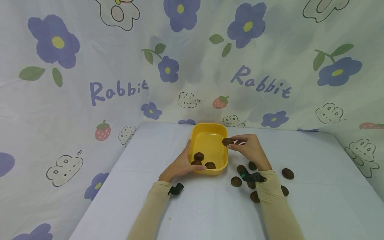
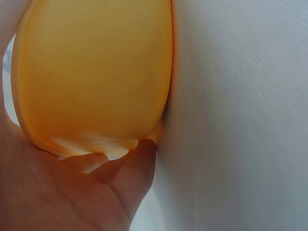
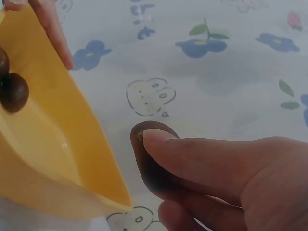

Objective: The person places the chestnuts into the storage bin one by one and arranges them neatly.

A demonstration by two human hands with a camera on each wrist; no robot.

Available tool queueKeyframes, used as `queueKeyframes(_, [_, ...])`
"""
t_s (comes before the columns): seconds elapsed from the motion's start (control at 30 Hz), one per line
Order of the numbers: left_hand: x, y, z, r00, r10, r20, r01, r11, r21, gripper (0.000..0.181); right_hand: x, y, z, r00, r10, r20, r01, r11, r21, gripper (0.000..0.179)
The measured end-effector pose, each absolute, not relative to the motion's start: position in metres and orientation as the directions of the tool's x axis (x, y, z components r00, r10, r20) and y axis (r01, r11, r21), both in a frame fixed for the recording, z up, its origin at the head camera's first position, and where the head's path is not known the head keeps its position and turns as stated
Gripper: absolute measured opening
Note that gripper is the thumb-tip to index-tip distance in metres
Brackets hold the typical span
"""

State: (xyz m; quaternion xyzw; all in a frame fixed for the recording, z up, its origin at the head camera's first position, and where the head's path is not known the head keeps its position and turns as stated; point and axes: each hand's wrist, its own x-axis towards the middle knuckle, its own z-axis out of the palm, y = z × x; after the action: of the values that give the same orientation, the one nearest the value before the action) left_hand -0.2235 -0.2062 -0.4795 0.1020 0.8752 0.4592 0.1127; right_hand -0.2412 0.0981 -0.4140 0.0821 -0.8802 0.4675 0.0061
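Note:
A yellow plastic tub (image 1: 210, 125) with rounded corners stands on the table; three dark brown egg-shaped pieces (image 1: 199, 156) lie at its near end. My left hand (image 1: 181, 164) grips the near left corner, thumb across the front rim, fingers along the outer side. The left wrist view shows the tub's outer wall (image 2: 96, 72) with fingertips against it. Between thumb and fingers, my right hand (image 1: 250, 148) pinches another brown egg-shaped piece (image 1: 227, 142) at the tub's right rim. In the right wrist view this smooth, dark brown piece (image 3: 156, 168) is held just outside the wall.
Several more brown egg-shaped pieces (image 1: 236, 181) are scattered on the white table (image 1: 204, 206) around the right forearm, which partly hides some. One piece (image 1: 288, 173) lies farther right. A printed cloth (image 1: 192, 66) with flowers and rabbits hangs behind the table and to its left.

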Motion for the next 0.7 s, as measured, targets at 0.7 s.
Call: queueKeyframes(0.7, [-0.224,-0.206,-0.481,-0.953,0.289,-0.092,0.087,0.551,0.830,0.138,-0.243,0.067,-0.431,-0.980,-0.199,0.025,-0.135,0.567,-0.813,0.040])
